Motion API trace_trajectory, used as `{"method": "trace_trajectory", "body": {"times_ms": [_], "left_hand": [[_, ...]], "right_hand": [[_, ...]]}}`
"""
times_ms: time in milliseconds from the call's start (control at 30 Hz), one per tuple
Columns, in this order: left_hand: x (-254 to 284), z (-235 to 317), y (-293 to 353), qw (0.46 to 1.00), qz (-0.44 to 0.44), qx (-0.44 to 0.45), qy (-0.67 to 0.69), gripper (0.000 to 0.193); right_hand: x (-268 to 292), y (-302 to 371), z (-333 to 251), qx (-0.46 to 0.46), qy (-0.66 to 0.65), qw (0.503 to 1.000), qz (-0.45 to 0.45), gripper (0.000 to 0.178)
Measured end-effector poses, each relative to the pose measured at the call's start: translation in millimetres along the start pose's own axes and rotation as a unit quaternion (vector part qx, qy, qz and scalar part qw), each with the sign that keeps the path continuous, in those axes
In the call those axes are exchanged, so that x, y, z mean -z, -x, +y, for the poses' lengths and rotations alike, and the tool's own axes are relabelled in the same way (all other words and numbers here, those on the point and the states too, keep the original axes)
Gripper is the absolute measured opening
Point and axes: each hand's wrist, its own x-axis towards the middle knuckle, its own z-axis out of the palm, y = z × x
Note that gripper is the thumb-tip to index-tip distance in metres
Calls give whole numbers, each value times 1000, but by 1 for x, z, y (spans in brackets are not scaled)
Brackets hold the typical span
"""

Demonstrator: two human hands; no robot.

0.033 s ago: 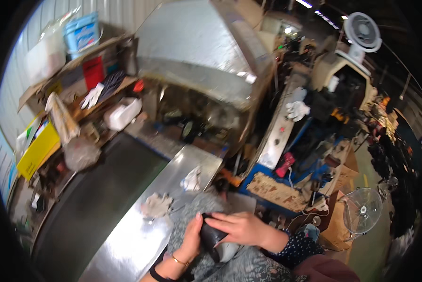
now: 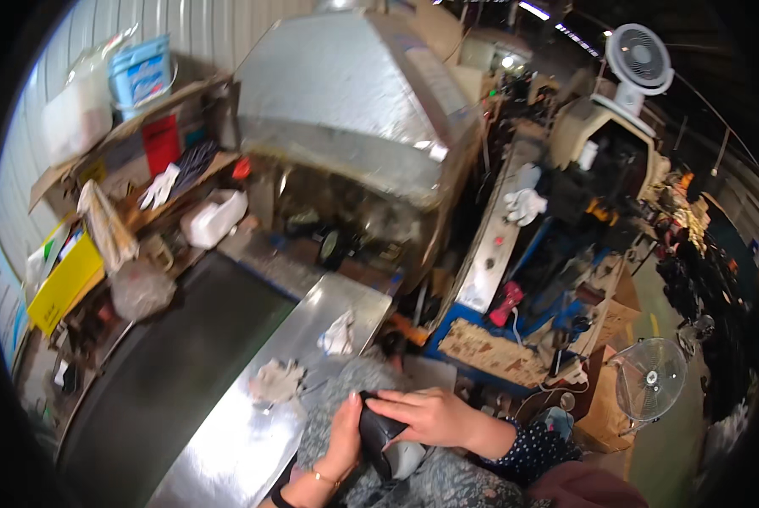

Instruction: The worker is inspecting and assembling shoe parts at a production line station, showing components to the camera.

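Over my lap, I hold a black shoe (image 2: 379,429), smooth and leather-like, with a pale grey-white part showing at its lower right. My left hand (image 2: 342,438) grips its left side, the thumb pressed near its top edge. Across the upper part lies my right hand (image 2: 434,416), its fingers bent over the black surface and touching the left thumb's area. The underside of the shoe is hidden by the hands and my patterned grey clothing. Left of the hands, a crumpled beige cloth (image 2: 276,381) and a whitish cloth (image 2: 338,334) lie on a shiny metal sheet (image 2: 219,436).
A dark conveyor belt (image 2: 176,364) runs beside the metal sheet, under a metal hood (image 2: 337,110). Shelves at left carry a blue bucket (image 2: 140,76) and a yellow box (image 2: 65,284). At right are a blue-framed machine (image 2: 489,351), a floor fan (image 2: 650,378) and cardboard boxes.
The whole view has shifted slightly, so the surroundings sit a little farther left. Both hands keep their hold on the black shoe, with a little more of its pale part showing.
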Motion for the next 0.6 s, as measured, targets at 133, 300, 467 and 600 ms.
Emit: {"method": "trace_trajectory", "body": {"times_ms": [133, 300, 467, 600], "left_hand": [[-20, 3, -4, 996, 19, -29, -86, 56], [-33, 6, 5, 977, 43, -206, -38, 45], [-21, 29, 17, 817, 64, -364, -442, 67], [-3, 10, -39, 923, 36, -233, -305, 55]], "right_hand": [[16, 8, 9, -8, -89, 996, -15, 62], [18, 0, 16, -63, -136, 981, -125, 66], [-108, 88, 28, -287, -339, 888, 116, 39], [-103, 92, 45, -357, -266, 887, 118, 37]]}}
